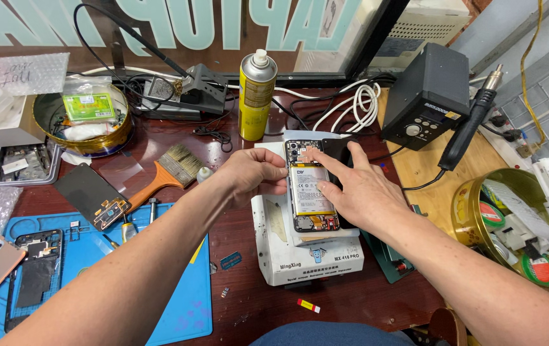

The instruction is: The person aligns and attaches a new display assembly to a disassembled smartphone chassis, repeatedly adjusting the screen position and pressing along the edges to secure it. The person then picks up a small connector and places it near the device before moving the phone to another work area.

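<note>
Seen from above: a cluttered dark-red workbench (249, 301). Left hand (249, 174) curled, fingertips gripping the left edge of an opened phone (311, 186) with its battery exposed. Right hand (354, 186) spread flat, forefinger pressed on the phone's upper end. Phone laid on a white box-shaped machine (300, 253) directly beneath both hands. Beyond the left hand, a yellow spray can (256, 96); just left of it, a wooden-handled brush (165, 173). Farther left, a blue mat (184, 301) carrying phone parts. Right of the right hand, a black soldering station (425, 96) on a pale wood board. Behind everything, a glass window with large lettering.
</note>
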